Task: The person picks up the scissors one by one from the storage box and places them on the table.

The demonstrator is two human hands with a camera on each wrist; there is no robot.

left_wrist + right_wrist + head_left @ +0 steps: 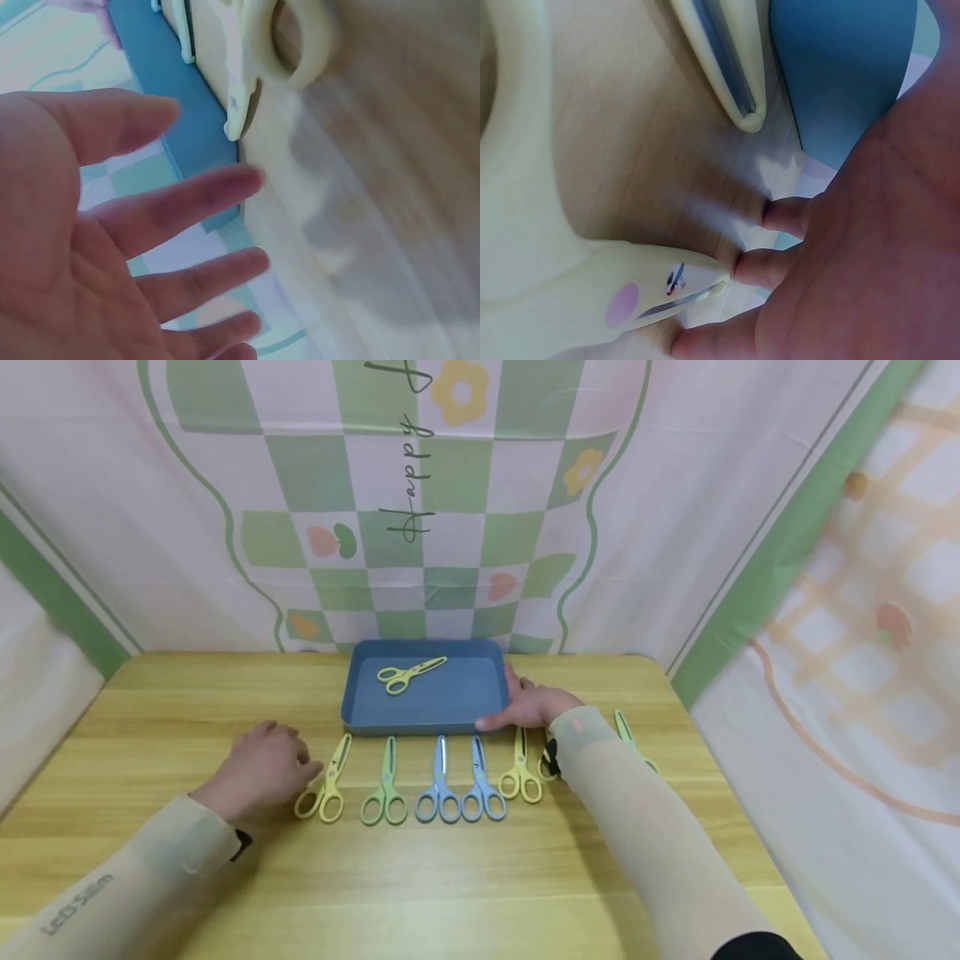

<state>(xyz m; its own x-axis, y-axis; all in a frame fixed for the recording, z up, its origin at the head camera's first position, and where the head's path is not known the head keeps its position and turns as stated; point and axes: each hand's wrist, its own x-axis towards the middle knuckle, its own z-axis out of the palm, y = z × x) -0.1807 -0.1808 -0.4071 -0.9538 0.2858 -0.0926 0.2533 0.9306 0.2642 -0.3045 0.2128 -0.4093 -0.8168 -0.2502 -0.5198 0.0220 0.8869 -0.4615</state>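
My left hand [262, 768] is just left of yellow scissors [339, 766] on the table. In the left wrist view its fingers [187, 202] are spread and hold nothing; the scissors [238, 97] lie apart from them. At the right side of a blue tray [408, 729], my right hand [534, 703] touches the tray's wall, thumb near the front corner. The right wrist view shows its fingertips [754, 268] extended down at the table, by the tip of yellow scissors [667, 289]; the thumb is hidden there. Another pair of yellow scissors [409, 675] lies inside the tray.
In a row before the tray lie green scissors [388, 768], two blue scissors [441, 770] and yellow scissors [521, 758]. My right wrist partly covers another yellow pair [545, 769]. Green scissors [623, 727] lie farther right. A patterned cloth [382, 585] hangs behind the table.
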